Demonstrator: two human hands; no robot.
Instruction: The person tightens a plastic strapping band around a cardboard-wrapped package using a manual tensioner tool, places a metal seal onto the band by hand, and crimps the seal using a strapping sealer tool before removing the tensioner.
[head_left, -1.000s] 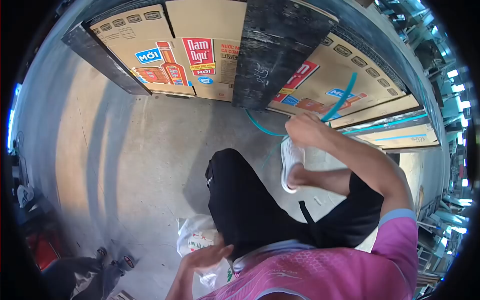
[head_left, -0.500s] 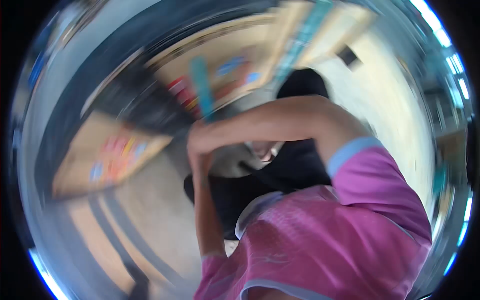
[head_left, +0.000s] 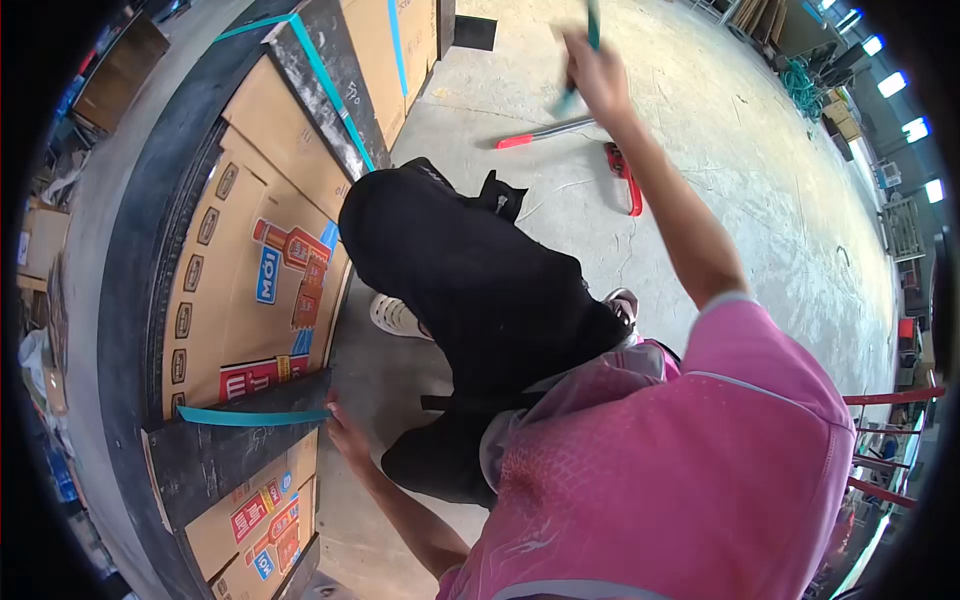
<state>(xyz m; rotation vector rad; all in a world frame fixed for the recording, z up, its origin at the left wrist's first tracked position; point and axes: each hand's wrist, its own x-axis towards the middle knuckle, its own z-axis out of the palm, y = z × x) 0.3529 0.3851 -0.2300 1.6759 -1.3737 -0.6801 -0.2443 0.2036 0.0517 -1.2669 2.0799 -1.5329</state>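
Observation:
My left hand (head_left: 347, 436) is low beside the dark board of the stack, its fingers pinched on the end of a teal strap (head_left: 255, 417) that runs left across the board. My right hand (head_left: 598, 78) is raised at the top, blurred, closed on another piece of teal strap (head_left: 593, 22) that shows above and below the fist. The stack is made of printed cardboard boxes (head_left: 210, 290) with black boards (head_left: 190, 470). A further teal strap (head_left: 325, 80) is wound tight round its far corner.
On the concrete floor ahead lie a long tool with a red handle (head_left: 514, 142) and a red tool (head_left: 624, 180). A dark flat piece (head_left: 475, 33) lies by the stack. Tangled green strapping (head_left: 802, 88) is far right, and red metal bars (head_left: 895, 397) stand at the right edge.
The view has swung round to the right, along the stack. My hands, close together half a second ago, are now far apart, the right one raised and the left one down by the board.

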